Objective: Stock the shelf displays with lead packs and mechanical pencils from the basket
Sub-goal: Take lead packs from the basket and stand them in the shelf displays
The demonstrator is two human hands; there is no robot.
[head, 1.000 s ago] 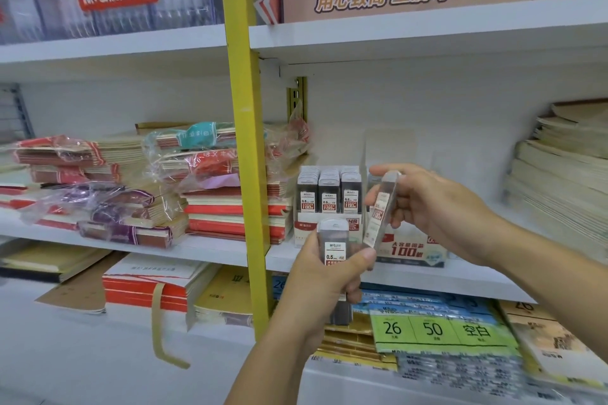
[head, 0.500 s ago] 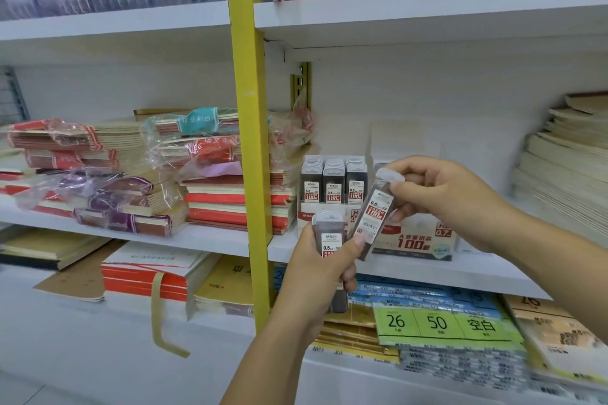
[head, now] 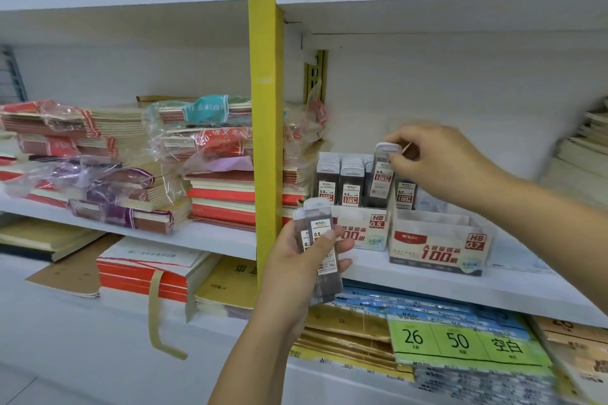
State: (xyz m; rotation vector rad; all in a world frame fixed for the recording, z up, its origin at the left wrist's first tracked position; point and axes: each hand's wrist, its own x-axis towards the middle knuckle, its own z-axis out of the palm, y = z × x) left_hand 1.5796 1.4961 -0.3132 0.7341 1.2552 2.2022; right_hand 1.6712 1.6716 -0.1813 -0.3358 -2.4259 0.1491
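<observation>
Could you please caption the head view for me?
Right hand pinches a lead pack above the 0.5 display box; left hand grips spare packs.

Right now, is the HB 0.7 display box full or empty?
Mostly empty: the HB 0.7 display box shows one lead pack, back left.

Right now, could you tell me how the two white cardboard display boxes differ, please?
The left white cardboard box is marked HB 0.5, the right box HB 0.7. The left box holds rows of grey lead packs; the right box shows one pack. Both print 100.
</observation>
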